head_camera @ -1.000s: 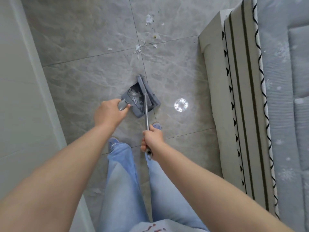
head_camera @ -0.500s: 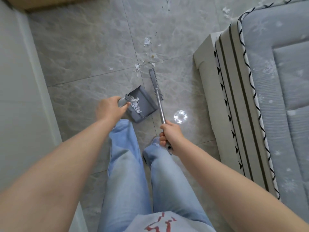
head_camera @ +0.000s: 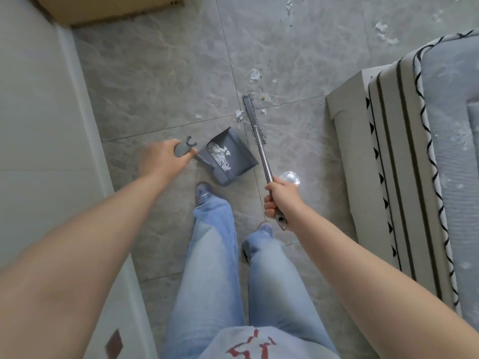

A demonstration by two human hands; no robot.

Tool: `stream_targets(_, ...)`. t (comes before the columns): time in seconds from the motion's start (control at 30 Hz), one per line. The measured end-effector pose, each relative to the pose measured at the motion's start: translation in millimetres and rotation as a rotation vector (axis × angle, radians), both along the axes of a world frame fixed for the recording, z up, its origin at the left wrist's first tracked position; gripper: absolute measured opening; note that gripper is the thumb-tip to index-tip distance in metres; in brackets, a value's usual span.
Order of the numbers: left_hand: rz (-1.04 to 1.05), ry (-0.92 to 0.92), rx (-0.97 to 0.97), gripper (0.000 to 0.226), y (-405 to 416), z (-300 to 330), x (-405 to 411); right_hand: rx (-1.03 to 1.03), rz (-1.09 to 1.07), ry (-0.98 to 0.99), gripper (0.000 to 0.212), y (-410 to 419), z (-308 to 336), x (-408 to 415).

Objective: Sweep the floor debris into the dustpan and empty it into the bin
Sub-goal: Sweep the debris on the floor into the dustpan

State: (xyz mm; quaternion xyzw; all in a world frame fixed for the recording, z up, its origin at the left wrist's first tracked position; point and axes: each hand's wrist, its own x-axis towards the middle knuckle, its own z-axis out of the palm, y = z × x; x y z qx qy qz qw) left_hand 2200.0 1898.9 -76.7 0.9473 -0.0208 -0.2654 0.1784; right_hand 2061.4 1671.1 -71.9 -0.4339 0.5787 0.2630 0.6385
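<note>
Below, the lines were taken from the head view.
Left hand: the left hand (head_camera: 162, 159) gripped the top of the dustpan's handle (head_camera: 184, 150), fingers curled round it, thumb toward the pan.
Dustpan: the grey dustpan (head_camera: 230, 158) sat on the floor (head_camera: 155, 73) just ahead of the left shoe (head_camera: 203, 193), mouth turned up and to the right, with white scraps (head_camera: 220, 151) lying inside near its comb teeth.
Right hand: the right hand (head_camera: 281, 198) held the broom's metal shaft (head_camera: 264, 158) near its upper end, fingers wrapped tight.
Broom: the broom head (head_camera: 252, 117) lay just beyond and to the right of the pan, apart from it, bristles facing right.
Debris: torn white paper bits (head_camera: 254, 74) and dark specks were scattered on the tiles around and past the broom head; more scraps (head_camera: 382, 31) lay farther off near the bed.
Bed: a mattress (head_camera: 440, 151) with black zigzag piping stood on the right.
Left side: a pale wall (head_camera: 33, 112) ran alongside, with a cardboard box (head_camera: 108, 6) at the top.
Legs: light blue jeans (head_camera: 215, 255) filled the lower middle.
</note>
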Motion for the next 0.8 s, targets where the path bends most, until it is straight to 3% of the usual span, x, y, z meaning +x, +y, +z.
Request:
stream_targets(0.13,0.065,0.011,-0.049,0.045,44.8,-3.5,40.4,0.016,0.060,-0.005,0.023,36.6,0.4,45.5)
stream_targets(0.3,0.047,-0.012,-0.028,0.042,92.3,-5.5,83.6,0.033,0.123,-0.013,0.024,73.7,-4.3,113.7)
stream_targets(0.6,0.128,-0.061,0.045,0.045,163.0,-28.3,131.1,-0.143,0.287,0.006,0.024,119.7,-49.9,226.3)
stream_targets(0.8,0.134,-0.159,0.022,0.043,166.7,-37.8,135.0,-0.077,0.441,0.065,0.018,194.2,-61.7,210.6)
